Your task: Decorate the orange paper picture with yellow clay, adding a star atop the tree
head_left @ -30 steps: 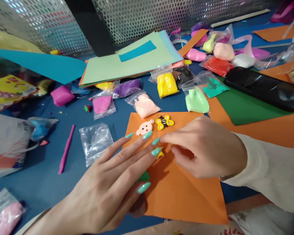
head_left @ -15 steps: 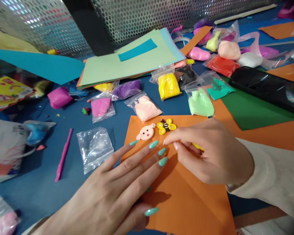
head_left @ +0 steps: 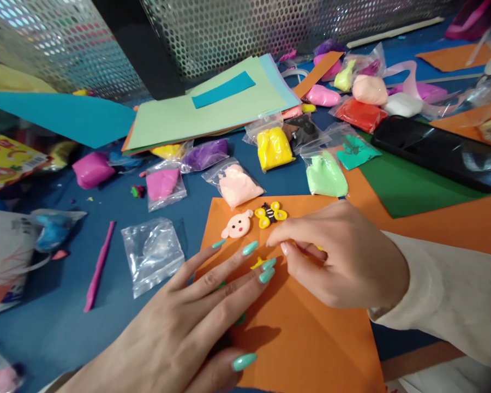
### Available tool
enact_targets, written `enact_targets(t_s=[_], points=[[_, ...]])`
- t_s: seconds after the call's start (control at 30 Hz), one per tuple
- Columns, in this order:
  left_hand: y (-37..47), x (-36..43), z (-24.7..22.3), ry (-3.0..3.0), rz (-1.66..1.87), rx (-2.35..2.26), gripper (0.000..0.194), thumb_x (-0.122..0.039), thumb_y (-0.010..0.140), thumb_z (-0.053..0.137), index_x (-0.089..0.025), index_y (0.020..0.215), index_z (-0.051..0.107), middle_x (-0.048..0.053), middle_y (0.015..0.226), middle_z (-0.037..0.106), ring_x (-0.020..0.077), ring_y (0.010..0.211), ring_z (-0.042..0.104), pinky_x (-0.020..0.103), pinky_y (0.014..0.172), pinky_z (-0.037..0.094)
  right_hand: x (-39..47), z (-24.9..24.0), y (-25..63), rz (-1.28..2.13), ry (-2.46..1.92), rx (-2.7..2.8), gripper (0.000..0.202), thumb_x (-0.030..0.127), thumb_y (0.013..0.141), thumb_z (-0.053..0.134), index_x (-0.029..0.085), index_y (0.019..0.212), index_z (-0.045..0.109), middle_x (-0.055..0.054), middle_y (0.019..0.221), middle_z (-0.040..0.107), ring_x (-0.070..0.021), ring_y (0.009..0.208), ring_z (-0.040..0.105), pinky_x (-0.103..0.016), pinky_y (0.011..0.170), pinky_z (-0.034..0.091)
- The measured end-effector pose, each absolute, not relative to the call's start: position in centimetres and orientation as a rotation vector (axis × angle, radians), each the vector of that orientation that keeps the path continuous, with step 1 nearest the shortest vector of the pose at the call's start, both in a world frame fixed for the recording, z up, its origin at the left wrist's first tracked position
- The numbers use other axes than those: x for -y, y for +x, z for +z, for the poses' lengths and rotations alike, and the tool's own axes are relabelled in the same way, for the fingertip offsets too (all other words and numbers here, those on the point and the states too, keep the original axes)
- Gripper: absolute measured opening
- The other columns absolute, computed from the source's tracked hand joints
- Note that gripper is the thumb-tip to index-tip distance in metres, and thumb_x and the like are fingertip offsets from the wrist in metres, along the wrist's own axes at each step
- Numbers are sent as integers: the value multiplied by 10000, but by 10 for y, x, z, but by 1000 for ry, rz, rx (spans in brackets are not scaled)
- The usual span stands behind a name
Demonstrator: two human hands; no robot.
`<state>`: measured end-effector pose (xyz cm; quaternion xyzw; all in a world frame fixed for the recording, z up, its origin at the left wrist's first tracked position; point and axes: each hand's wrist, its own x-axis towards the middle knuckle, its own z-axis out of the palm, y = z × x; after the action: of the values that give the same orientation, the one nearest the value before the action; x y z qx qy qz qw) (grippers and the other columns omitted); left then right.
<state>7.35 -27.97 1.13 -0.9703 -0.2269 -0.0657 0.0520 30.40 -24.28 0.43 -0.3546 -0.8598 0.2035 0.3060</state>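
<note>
Left hand (head_left: 180,322) spread over orange paper (head_left: 311,349), right hand (head_left: 343,259) beside yellow-and-black winged figure (head_left: 270,215).

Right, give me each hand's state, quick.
Left hand: open, fingers spread over the orange paper.
Right hand: fingers curled, a yellow bit showing among them; whether it is gripped cannot be told.
</note>
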Motion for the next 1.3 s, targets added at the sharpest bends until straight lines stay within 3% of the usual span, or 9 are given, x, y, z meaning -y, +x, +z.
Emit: enact_targets(t_s=[0.2,0.37,0.57,0.77,1.0,1.13,1.3], points=[[71,281,16,-3071,-167,706,626,-419,904,358,-136,1440,200,71,1264,586,233,1311,412,413,1086,343,242,5,304,579,-960,2272,202,89,693,470,137,732,662,65,427,400,-59,389,302,-225,438,227],[69,282,14,-3007,-146,695,637,-462,901,352,-106,1421,253,81,1301,545,242,1275,459,440,1152,187,245,11,303,627,-1002,2413,36,181,660,537,160,664,566,42,471,471,-75,401,330,-247,440,204],[68,280,11,-2981,-91,642,599,-450,904,354,-80,1376,340,78,1367,471,217,1329,383,399,1173,75,249,5,300,332,-1015,2663,252,362,797,589,179,645,508,2,496,579,-138,435,480,-276,471,145],[71,278,13,-3024,-152,709,595,-437,920,310,-86,1400,278,88,1326,521,211,1313,409,409,1133,246,253,-1,297,148,-903,2708,225,248,863,528,179,651,497,13,507,578,-131,434,491,-288,480,143],[66,280,9,-2943,-355,962,391,-240,892,390,-85,1243,464,104,1347,510,219,1341,352,359,1134,206,254,-1,298,-68,-811,2796,157,158,845,518,190,692,506,18,511,553,-131,443,462,-292,480,140],[68,281,10,-2965,-380,1037,381,-194,875,416,-94,1241,453,114,1311,507,225,1302,369,367,1112,234,253,-3,298,-139,-784,2758,163,131,848,487,190,697,509,27,496,529,-118,430,415,-288,478,140],[73,283,10,-2911,-580,1096,221,-156,869,445,-114,1072,522,99,1068,575,220,1048,504,357,949,357,255,-3,297,-130,-630,2680,164,107,843,475,177,705,526,36,499,505,-116,442,407,-288,462,170]])
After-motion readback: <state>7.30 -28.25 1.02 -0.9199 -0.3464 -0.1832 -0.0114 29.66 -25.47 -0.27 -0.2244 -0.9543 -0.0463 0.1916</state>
